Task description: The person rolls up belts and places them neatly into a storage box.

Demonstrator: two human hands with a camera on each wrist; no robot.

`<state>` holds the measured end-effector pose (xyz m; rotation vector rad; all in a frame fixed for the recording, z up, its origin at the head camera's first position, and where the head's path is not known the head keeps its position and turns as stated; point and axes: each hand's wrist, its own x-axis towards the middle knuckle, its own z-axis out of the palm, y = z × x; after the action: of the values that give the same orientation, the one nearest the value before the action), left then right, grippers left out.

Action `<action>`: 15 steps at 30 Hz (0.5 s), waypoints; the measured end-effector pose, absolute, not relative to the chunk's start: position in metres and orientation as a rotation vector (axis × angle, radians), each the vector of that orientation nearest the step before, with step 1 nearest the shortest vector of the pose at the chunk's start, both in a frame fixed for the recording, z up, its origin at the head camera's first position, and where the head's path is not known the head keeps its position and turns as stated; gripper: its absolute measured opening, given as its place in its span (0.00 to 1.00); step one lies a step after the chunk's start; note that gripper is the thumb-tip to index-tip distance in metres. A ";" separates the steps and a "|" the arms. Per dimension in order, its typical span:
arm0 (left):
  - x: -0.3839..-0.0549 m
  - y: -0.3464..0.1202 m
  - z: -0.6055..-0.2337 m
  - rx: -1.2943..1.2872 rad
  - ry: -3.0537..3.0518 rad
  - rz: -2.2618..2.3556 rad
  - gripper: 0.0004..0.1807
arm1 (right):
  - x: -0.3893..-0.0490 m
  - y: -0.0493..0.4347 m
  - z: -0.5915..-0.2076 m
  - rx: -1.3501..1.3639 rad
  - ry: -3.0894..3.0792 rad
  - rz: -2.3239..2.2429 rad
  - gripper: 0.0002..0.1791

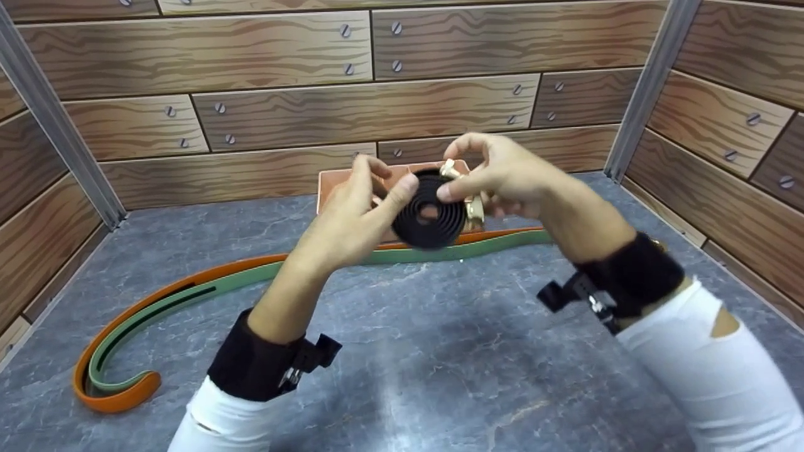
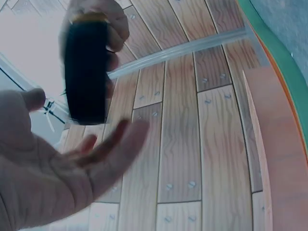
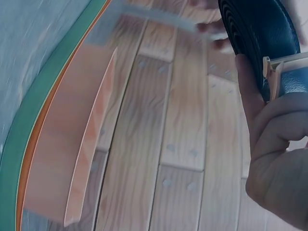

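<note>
A black belt [image 1: 411,227], wound into a flat coil with a gold buckle [image 1: 475,211], is held up off the table. My right hand [image 1: 510,177] grips it by the buckle side, thumb on the coil's face. Beside the coil's other edge is my left hand [image 1: 345,223]. The left wrist view shows a gap between that left hand [image 2: 53,178] and the coiled belt [image 2: 86,72], with the fingers loosely extended and holding nothing. In the right wrist view the fingers of my right hand [image 3: 279,144] curl around the buckle end.
Behind the hands stands a salmon-coloured box [image 1: 331,182], partly hidden by them. A long belt, green on one face and orange on the other [image 1: 207,294], lies across the grey marbled table [image 1: 389,351], curled at its left end. Wood-patterned walls [image 1: 282,56] enclose the table.
</note>
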<state>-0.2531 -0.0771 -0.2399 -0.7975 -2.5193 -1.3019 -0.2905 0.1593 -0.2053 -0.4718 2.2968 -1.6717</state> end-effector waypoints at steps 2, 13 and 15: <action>-0.252 -0.079 -0.237 -0.764 -2.498 -1.273 0.26 | -0.301 0.162 -0.202 -0.397 2.381 -1.634 0.29; -0.239 -0.089 -0.227 -0.751 -2.396 -1.261 0.23 | -0.357 0.173 -0.200 -0.180 2.656 -1.542 0.28; -0.238 -0.092 -0.229 -0.738 -2.387 -1.261 0.23 | -0.367 0.173 -0.203 -0.152 2.777 -1.459 0.27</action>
<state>-0.2380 -0.0925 -0.2289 -0.7383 -2.3867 -1.2606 -0.3669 0.1730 -0.2033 -0.1520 2.7769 -1.4592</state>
